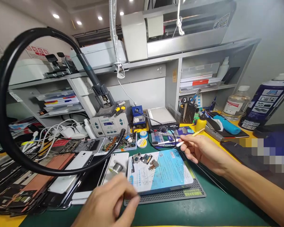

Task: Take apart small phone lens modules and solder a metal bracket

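My right hand [200,151] pinches a cotton swab [198,131] with a pale stick, its white tip pointing left above the back edge of a flat box. That white and blue box [172,171] lies on a grey perforated mat [196,190]. Several small phone camera modules [146,158] rest on the box's top left part. At the lower middle is my left hand [109,201], slightly blurred, fingers loosely bent and thumb apart, with nothing visible in it. Just beyond its fingers, a spool of solder wire [117,167] sits on a white phone [123,157].
A black flexible hose [4,94] loops across the left side. Phones and phone parts [35,176] are piled at left. Behind stand a hot-air station [109,126], a yellow bottle [200,123], a clear liquid bottle [236,104] and a spray can [266,102].
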The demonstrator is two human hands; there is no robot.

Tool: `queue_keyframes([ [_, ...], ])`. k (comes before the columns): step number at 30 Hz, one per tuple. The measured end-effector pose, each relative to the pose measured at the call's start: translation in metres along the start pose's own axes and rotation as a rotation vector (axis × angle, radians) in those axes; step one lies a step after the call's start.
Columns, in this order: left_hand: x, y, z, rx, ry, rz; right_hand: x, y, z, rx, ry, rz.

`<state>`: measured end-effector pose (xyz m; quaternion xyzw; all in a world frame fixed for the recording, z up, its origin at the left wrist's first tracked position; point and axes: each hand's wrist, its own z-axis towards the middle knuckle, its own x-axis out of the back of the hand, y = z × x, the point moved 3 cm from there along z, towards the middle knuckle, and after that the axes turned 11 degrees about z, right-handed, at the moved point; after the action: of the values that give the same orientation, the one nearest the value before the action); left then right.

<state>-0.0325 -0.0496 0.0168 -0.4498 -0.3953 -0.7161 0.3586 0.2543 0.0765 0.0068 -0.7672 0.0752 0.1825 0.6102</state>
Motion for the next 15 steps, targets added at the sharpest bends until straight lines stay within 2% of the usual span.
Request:
queue_keyframes([
  [2, 0.0, 0.011, 0.025, 0.078, -0.095, 0.092, 0.0, 0.001, 0.0, 0.005, -0.009, -0.01],
  [6, -0.007, 0.02, 0.065, 0.133, -0.086, 0.121, 0.0, 0.002, -0.001, 0.019, -0.014, -0.016],
  [11, -0.016, 0.019, 0.077, 0.128, -0.088, 0.108, -0.004, 0.001, -0.003, 0.018, -0.028, -0.03],
  [15, -0.023, 0.017, 0.079, 0.042, -0.036, 0.069, -0.006, 0.001, -0.004, 0.014, -0.026, -0.027],
])
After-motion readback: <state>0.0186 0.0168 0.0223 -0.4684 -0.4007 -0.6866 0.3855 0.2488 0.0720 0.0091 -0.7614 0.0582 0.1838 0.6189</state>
